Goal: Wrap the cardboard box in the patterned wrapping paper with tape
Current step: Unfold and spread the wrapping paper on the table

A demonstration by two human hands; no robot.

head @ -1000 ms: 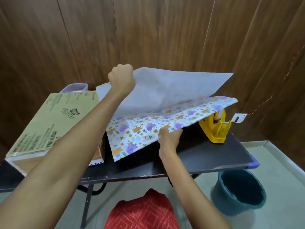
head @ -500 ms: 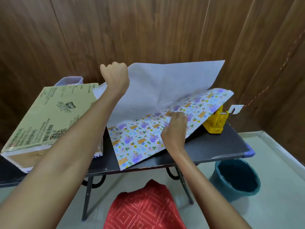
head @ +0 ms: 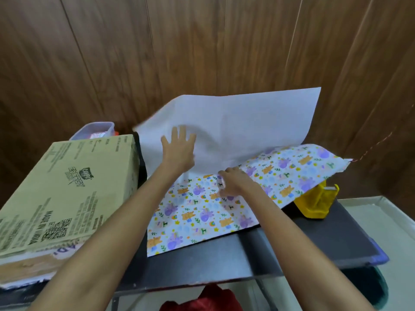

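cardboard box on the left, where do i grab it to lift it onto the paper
Probably left hand on the far wall and right hand on the near one, from above: the cardboard box lies flat, wide and shallow, too broad for one hand.

The left arm (head: pixel 107 239) and the right arm (head: pixel 292 232) stretched forward side by side, bare. The left hand (head: pixel 179 151) was raised, fingers straight and spread. The right hand (head: pixel 234 182) lay lower, palm down, its loosely bent fingers pointing left, slightly blurred.
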